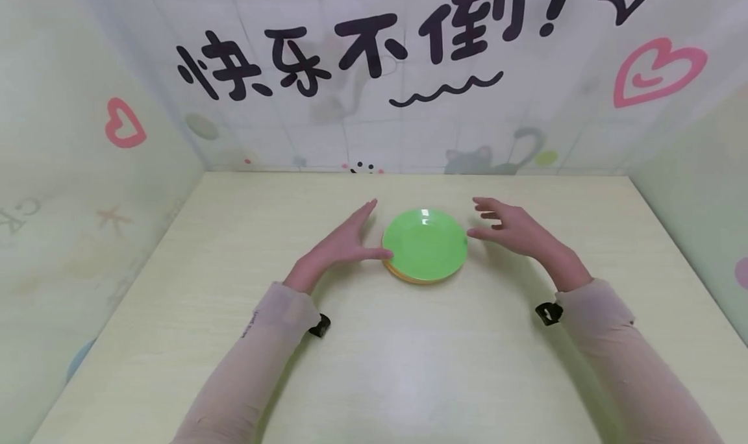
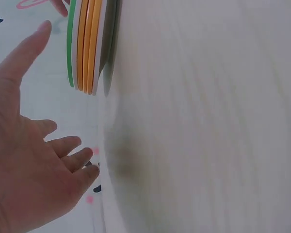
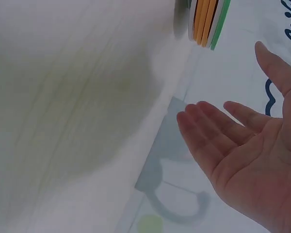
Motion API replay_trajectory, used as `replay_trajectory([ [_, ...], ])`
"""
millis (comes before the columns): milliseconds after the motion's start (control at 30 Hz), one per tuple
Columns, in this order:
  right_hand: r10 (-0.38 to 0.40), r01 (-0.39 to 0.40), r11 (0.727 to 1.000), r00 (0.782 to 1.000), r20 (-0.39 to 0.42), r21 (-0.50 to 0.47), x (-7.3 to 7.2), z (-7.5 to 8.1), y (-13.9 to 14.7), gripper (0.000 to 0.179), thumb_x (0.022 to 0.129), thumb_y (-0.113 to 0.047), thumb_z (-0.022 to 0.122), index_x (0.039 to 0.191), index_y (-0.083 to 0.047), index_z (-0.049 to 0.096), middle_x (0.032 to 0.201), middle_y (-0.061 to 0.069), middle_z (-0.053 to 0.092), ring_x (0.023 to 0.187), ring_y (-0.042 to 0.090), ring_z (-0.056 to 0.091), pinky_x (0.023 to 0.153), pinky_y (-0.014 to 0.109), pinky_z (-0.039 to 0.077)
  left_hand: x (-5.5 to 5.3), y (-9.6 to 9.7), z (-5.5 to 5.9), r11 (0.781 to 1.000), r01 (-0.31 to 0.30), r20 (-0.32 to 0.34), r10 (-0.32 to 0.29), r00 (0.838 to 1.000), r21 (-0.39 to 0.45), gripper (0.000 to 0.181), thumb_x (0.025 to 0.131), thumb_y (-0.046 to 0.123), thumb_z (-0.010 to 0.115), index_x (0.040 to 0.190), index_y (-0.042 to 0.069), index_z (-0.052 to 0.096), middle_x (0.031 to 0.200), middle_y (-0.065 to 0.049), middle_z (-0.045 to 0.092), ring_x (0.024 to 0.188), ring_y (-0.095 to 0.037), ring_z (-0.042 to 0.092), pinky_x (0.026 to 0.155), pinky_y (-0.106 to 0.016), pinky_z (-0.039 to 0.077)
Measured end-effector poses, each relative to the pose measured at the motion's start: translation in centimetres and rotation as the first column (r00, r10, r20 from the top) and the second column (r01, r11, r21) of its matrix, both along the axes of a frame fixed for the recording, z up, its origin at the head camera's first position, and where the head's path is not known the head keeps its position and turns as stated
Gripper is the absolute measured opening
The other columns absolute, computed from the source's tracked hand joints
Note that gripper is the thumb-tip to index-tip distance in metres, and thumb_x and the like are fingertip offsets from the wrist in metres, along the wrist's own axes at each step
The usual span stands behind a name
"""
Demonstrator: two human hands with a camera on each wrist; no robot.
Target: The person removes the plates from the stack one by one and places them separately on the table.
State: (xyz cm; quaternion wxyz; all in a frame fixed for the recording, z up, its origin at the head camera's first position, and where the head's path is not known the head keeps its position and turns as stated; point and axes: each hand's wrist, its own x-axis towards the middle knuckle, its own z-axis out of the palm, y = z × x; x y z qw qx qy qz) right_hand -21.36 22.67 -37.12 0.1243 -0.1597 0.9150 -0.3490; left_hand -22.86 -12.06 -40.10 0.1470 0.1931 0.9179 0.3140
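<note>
On the broad, pale, wood-grained table (image 1: 409, 366), a stack of round, glossy, plastic-looking plates (image 1: 425, 246), green above orange and white, is set between the two hands. The step is judged to be a two-handed approach or a release, and for a hold both palms would need to be brought evenly against the rims. Nothing is gripped by the left hand (image 1: 347, 241) or right hand (image 1: 511, 230), whose fingers are extended, palms turned inward and thumbs (image 2: 30, 47) poised above rim level.
</note>
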Motion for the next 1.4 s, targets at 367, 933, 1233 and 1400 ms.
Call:
replay_trajectory([
  [367, 0.007, 0.000, 0.999, 0.991, 0.137, -0.052, -0.5, -0.9, -2.4, 0.050, 0.094, -0.013, 0.066, 0.136, 0.009, 0.052, 0.095, 0.018, 0.072, 0.077, 0.016, 0.071, 0.074, 0.029, 0.062, 0.5, 0.7, -0.7, 0.906, -0.007, 0.303, -0.135, 0.943, 0.424, 0.097, 0.086, 0.002, 0.074, 0.159, 0.002, 0.011, 0.167, -0.015, 0.015, 0.154, -0.030, 0.021, 0.125, -0.038, 0.027],
  [933, -0.117, 0.227, 0.938, 0.919, 0.377, -0.262, -0.8, 0.2, -1.8, 0.043, 0.097, -0.006, 0.057, 0.134, 0.009, 0.040, 0.093, 0.001, 0.064, 0.075, 0.008, 0.067, 0.078, 0.027, 0.062, 0.3, 0.4, -1.7, 0.822, -0.116, 0.381, -0.128, 0.916, 0.557, 0.081, 0.088, -0.004, 0.068, 0.157, 0.004, 0.027, 0.165, -0.009, 0.027, 0.154, -0.024, 0.024, 0.127, -0.036, 0.025],
  [1233, -0.191, 0.349, 0.857, 0.899, 0.394, -0.380, -1.4, 0.8, 0.6, 0.048, 0.100, -0.012, 0.054, 0.139, 0.007, 0.034, 0.086, -0.012, 0.066, 0.081, 0.001, 0.067, 0.081, 0.019, 0.060, 0.1, 0.6, -1.6, 0.812, -0.189, 0.409, -0.067, 0.910, 0.553, 0.075, 0.090, -0.003, 0.067, 0.156, 0.007, 0.031, 0.164, -0.008, 0.031, 0.153, -0.023, 0.027, 0.126, -0.036, 0.026],
  [1400, -0.260, 0.450, 0.775, 0.867, 0.425, -0.443, -1.6, 0.5, 1.7, 0.054, 0.101, -0.011, 0.053, 0.144, 0.008, 0.026, 0.084, -0.013, 0.064, 0.079, -0.001, 0.066, 0.080, 0.015, 0.059, 0.5, 0.8, -1.8, 0.821, -0.205, 0.429, -0.054, 0.902, 0.533, 0.076, 0.090, -0.002, 0.068, 0.156, 0.008, 0.032, 0.164, -0.007, 0.031, 0.153, -0.022, 0.028, 0.125, -0.036, 0.028],
])
